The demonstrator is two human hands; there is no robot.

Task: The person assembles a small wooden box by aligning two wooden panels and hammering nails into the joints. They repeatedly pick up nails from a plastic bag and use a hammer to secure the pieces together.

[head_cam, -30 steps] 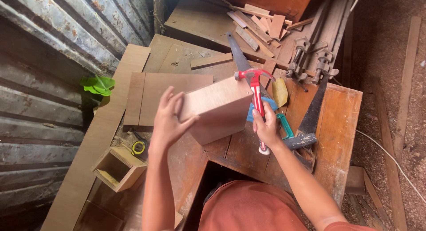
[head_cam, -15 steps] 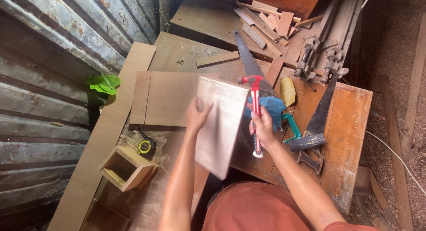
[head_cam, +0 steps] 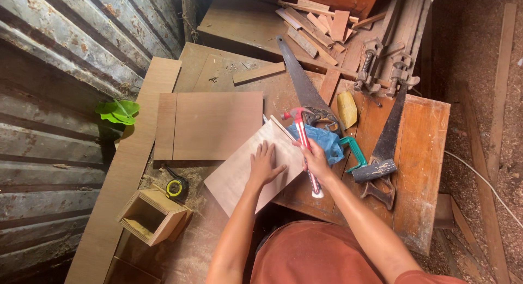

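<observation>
My left hand [head_cam: 263, 165] lies flat, fingers spread, on a pale plywood panel [head_cam: 239, 172] that rests tilted on the wooden workbench [head_cam: 419, 153]. A thin wood strip [head_cam: 281, 129] stands along the panel's far edge. My right hand [head_cam: 316, 158] grips the red and white handle of a claw hammer [head_cam: 303, 142], its head just above the panel's top corner. A blue plastic bag [head_cam: 322, 139] lies right behind the hammer.
Two hand saws [head_cam: 299, 79] [head_cam: 384, 142] lie on the bench with a yellow block [head_cam: 346, 108], metal clamps [head_cam: 370, 63] and wood offcuts [head_cam: 321, 22]. Brown boards [head_cam: 210, 126], a small open wooden box [head_cam: 150, 216] and a yellow tape measure [head_cam: 175, 188] are at left, beside a corrugated metal wall [head_cam: 60, 71].
The plywood piece was held upright in my left hand, then turned and laid flat on the bench. My left palm now presses on it. The hammer stays in my right hand.
</observation>
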